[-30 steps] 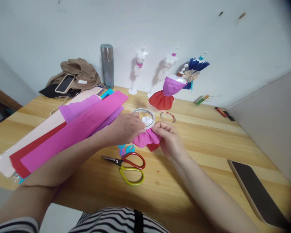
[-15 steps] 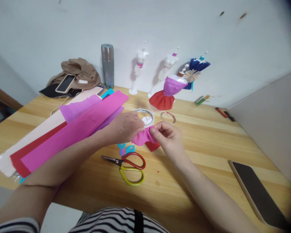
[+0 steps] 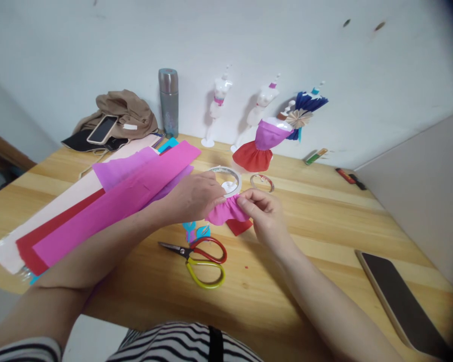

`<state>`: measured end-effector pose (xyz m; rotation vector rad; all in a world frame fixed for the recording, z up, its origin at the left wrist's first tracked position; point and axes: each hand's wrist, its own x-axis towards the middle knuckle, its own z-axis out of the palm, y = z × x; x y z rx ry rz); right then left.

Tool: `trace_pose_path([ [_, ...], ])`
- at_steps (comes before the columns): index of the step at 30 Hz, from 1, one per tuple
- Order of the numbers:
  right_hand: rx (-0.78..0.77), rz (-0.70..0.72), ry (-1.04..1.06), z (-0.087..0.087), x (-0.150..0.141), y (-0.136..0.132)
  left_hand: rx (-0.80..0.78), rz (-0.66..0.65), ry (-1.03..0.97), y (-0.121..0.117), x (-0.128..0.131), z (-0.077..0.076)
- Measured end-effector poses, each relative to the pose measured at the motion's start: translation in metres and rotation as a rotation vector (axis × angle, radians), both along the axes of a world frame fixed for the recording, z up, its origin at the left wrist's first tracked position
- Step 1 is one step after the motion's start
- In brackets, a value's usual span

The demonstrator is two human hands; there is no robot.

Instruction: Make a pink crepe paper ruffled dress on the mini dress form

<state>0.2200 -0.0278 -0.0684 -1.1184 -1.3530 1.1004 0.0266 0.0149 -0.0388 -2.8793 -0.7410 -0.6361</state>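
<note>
A strip of pink crepe paper (image 3: 228, 210), gathered along its top edge and ruffled below, is stretched between my two hands above the table. My left hand (image 3: 198, 195) is closed on its left end, and my right hand (image 3: 263, 208) pinches the right end between thumb and fingers. Just behind the hands is a roll of white tape (image 3: 237, 177). Beneath the ruffle a piece of red paper (image 3: 239, 227) shows in part. Scissors (image 3: 191, 254) with one red and one yellow handle lie nearer me, beside small blue and purple paper cutouts (image 3: 203, 232).
Crepe paper sheets (image 3: 117, 206) overlap at the left. Small mannequins stand by the wall, one in a purple top and red skirt (image 3: 252, 157). A thermos (image 3: 169, 108), a brown cloth bag (image 3: 124, 113), a second tape roll (image 3: 262, 183) and a phone (image 3: 400, 301) are around.
My right hand has shifted very slightly to the right, and the pink ruffle is spread a little wider. Both hands keep their hold.
</note>
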Motion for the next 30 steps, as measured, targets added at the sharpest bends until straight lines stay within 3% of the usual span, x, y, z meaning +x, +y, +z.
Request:
trace_pose_path([
  [3,-0.041,0.025,0.027,-0.002,-0.001,0.002,-0.069,-0.033,-0.017,-0.001,0.001,0.001],
  [7,-0.122,0.041,0.112,-0.002,-0.002,0.004,-0.305,-0.083,-0.097,-0.002,0.002,0.002],
  [12,-0.223,0.170,0.169,0.004,0.009,0.007,-0.559,-0.062,-0.247,0.000,-0.001,0.003],
  [14,-0.150,0.126,0.080,0.008,0.017,0.008,-0.675,-0.069,-0.277,0.001,-0.002,0.005],
  [18,0.226,-0.136,-0.121,0.019,0.028,0.005,-0.853,-0.164,-0.252,0.002,-0.002,0.007],
  [20,0.278,-0.064,-0.189,0.024,0.031,0.003,-0.933,-0.219,-0.229,0.002,-0.002,0.009],
  [24,-0.012,0.371,-0.211,0.019,0.034,0.004,-1.185,-0.250,-0.215,-0.001,-0.002,0.013],
  [26,-0.146,0.408,-0.109,0.012,0.033,0.008,-1.312,-0.244,-0.264,-0.002,-0.002,0.013],
  [30,-0.297,0.341,0.150,0.005,0.022,0.012,-1.456,-0.204,-0.436,-0.001,0.000,0.001],
])
